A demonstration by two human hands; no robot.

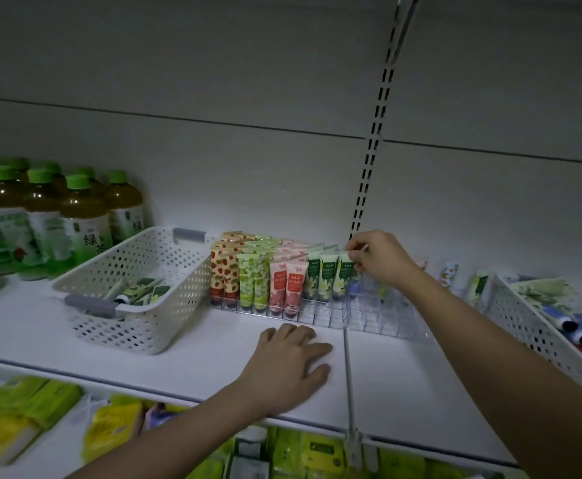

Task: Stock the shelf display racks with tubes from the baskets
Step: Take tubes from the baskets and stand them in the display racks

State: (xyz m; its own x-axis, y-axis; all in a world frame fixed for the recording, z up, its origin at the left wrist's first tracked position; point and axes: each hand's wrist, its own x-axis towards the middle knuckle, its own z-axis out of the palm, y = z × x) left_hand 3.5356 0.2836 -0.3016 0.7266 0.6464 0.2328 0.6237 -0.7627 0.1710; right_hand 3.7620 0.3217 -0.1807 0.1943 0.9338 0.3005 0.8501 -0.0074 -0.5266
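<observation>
Under right hand (376, 257), green tube (345, 276).

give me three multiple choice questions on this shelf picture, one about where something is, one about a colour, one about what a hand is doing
1. Where is the white perforated basket that holds a few tubes?
A. left of the clear display rack
B. on the lower shelf
C. behind the bottles

2. What colour are the caps of the tea bottles?
A. red
B. green
C. black

3. What is the left hand doing?
A. gripping a bottle
B. lifting the basket
C. resting flat on the shelf board

Answers:
1. A: the basket stands on the shelf board just left of the clear display rack.
2. B: every cap in view is light green.
3. C: its fingers lie spread on the board and hold nothing, while the right hand pinches the top of a green floral tube in the rack.
</observation>
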